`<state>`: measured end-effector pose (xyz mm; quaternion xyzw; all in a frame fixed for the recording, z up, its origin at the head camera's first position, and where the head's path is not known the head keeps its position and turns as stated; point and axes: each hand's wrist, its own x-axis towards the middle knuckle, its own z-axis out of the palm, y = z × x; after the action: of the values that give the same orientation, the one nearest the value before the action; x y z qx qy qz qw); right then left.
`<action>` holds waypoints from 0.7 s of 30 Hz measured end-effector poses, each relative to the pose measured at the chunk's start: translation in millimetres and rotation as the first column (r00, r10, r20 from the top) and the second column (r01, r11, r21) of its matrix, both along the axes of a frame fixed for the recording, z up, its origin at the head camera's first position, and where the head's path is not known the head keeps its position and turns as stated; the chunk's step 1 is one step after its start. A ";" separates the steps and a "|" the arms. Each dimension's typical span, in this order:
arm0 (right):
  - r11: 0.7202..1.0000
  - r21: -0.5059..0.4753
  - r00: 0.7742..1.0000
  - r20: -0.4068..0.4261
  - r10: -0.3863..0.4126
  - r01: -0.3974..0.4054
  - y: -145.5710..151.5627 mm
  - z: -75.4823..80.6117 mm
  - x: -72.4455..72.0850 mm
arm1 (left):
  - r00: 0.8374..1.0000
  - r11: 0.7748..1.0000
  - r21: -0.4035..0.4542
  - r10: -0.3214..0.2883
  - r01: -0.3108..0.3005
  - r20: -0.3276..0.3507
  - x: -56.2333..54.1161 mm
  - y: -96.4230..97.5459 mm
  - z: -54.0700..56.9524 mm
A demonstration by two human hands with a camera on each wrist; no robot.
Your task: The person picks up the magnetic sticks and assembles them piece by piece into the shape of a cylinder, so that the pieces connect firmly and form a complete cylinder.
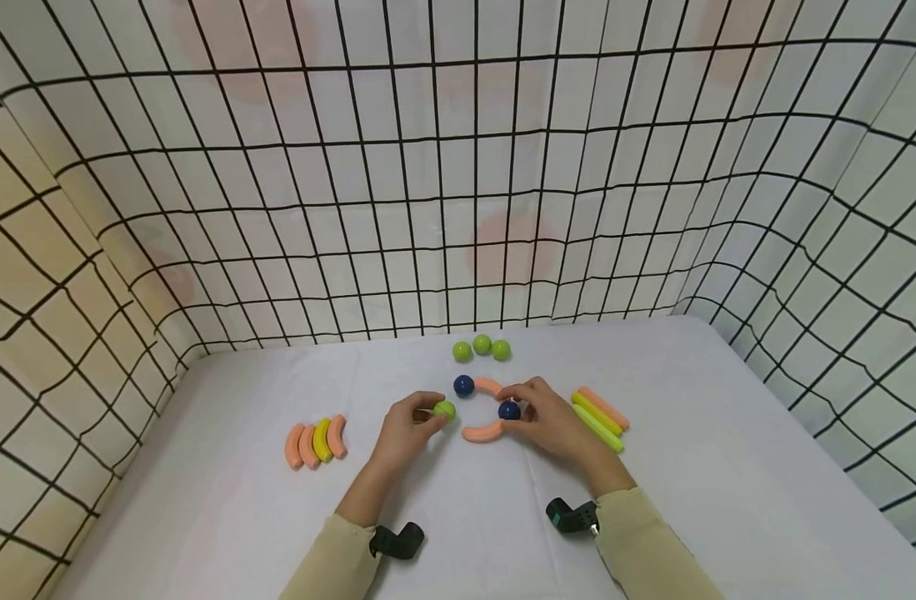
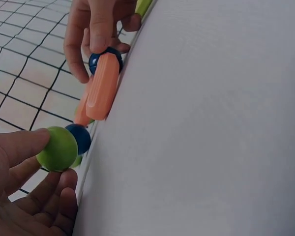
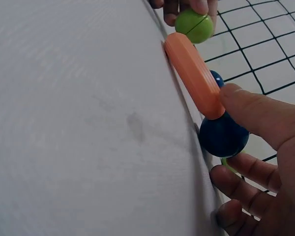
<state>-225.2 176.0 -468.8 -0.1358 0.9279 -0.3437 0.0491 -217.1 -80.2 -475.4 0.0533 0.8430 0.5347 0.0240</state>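
Observation:
My left hand pinches a lime-green ball between thumb and fingers. To its right, two curved orange rods, one at the back and one at the front, bend around a ring shape with a gap on the left. My right hand grips the dark blue ball where the rods meet, its thumb against the front rod's end. A second dark blue ball sits at the back rod's left end. In the left wrist view the green ball overlaps that blue ball.
Several curved rods, orange and one yellow, lie in a row at left. Straight rods in orange, yellow and light green lie beyond my right hand. Three green balls sit at the back, before a black-lined net enclosing the white table.

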 end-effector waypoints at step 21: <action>0.993 0.043 0.979 -0.168 0.115 -0.109 -3.6 -9.0 1.9 | 0.997 0.997 -0.056 -0.053 0.049 -0.062 5.9 1.0 -6.1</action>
<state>-223.2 172.4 -477.7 -0.2160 0.9252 -0.3118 -0.0088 -211.2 -79.2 -481.5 0.0910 0.8560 0.5087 0.0124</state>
